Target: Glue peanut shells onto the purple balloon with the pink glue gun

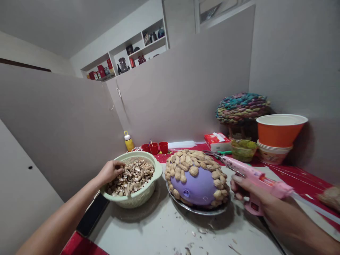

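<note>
My left hand (113, 172) is over the near left rim of a pale green colander (156, 173) full of peanut shells (138, 177). Its fingers are curled together at the shells; whether a shell is pinched in them is hidden. In my right hand (249, 191) is a pink hot glue gun (249, 171), a clear glue stick (316, 205) poking from its back. The gun's nozzle points left, near the far right side of a purple balloon (195, 186). Peanut shells (183, 164) cover the balloon's top and sides, leaving its front bare. A metal dish (186, 209) supports it.
Shell bits litter the white board (159, 230). Behind stand red cups (163, 147), a yellow bottle (129, 142), a tissue pack (217, 142), a green bowl (243, 150), stacked paper tubs (280, 131) and a colourful yarn-topped piece (241, 108). A black cord (269, 232) trails from the glue gun.
</note>
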The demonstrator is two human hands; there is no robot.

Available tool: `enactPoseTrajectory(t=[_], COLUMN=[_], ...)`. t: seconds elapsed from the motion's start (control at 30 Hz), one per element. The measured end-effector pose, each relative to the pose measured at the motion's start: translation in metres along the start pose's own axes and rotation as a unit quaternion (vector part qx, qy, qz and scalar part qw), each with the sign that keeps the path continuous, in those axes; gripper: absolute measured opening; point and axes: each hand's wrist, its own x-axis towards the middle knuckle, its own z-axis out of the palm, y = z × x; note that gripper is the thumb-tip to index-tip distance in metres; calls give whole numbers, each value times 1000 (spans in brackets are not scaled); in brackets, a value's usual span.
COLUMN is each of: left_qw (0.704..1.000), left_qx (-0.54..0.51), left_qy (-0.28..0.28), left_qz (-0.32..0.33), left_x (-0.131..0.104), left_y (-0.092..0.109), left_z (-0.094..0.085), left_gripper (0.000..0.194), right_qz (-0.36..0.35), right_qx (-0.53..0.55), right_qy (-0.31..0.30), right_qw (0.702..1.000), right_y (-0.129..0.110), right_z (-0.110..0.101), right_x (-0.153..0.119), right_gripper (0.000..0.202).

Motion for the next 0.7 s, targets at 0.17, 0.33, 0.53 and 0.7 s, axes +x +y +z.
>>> enactPoseTrajectory(t=[0.17,0.33,0.53,0.7], left_qw=[999,996,991,985], left_qx=[9,11,40,50], left_qy=[45,88,124,138], left_qz=[-19,-11,23,95], left_x=[-3,-4,-12,-48], left_y=[-8,-6,10,48], left_z=[-9,-4,7,27], left_gripper=[16,31,13,18], right_qz=[-2,19,19,30], right_qx=[6,-6,2,1], right_qy=[11,-2,-13,-12], right_qw=[1000,1000,1000,999], right_y=[-1,8,4,0], right_z=[0,-8,-8,-5], right_x=[-1,6,2,1], right_gripper=[43,47,47,47])
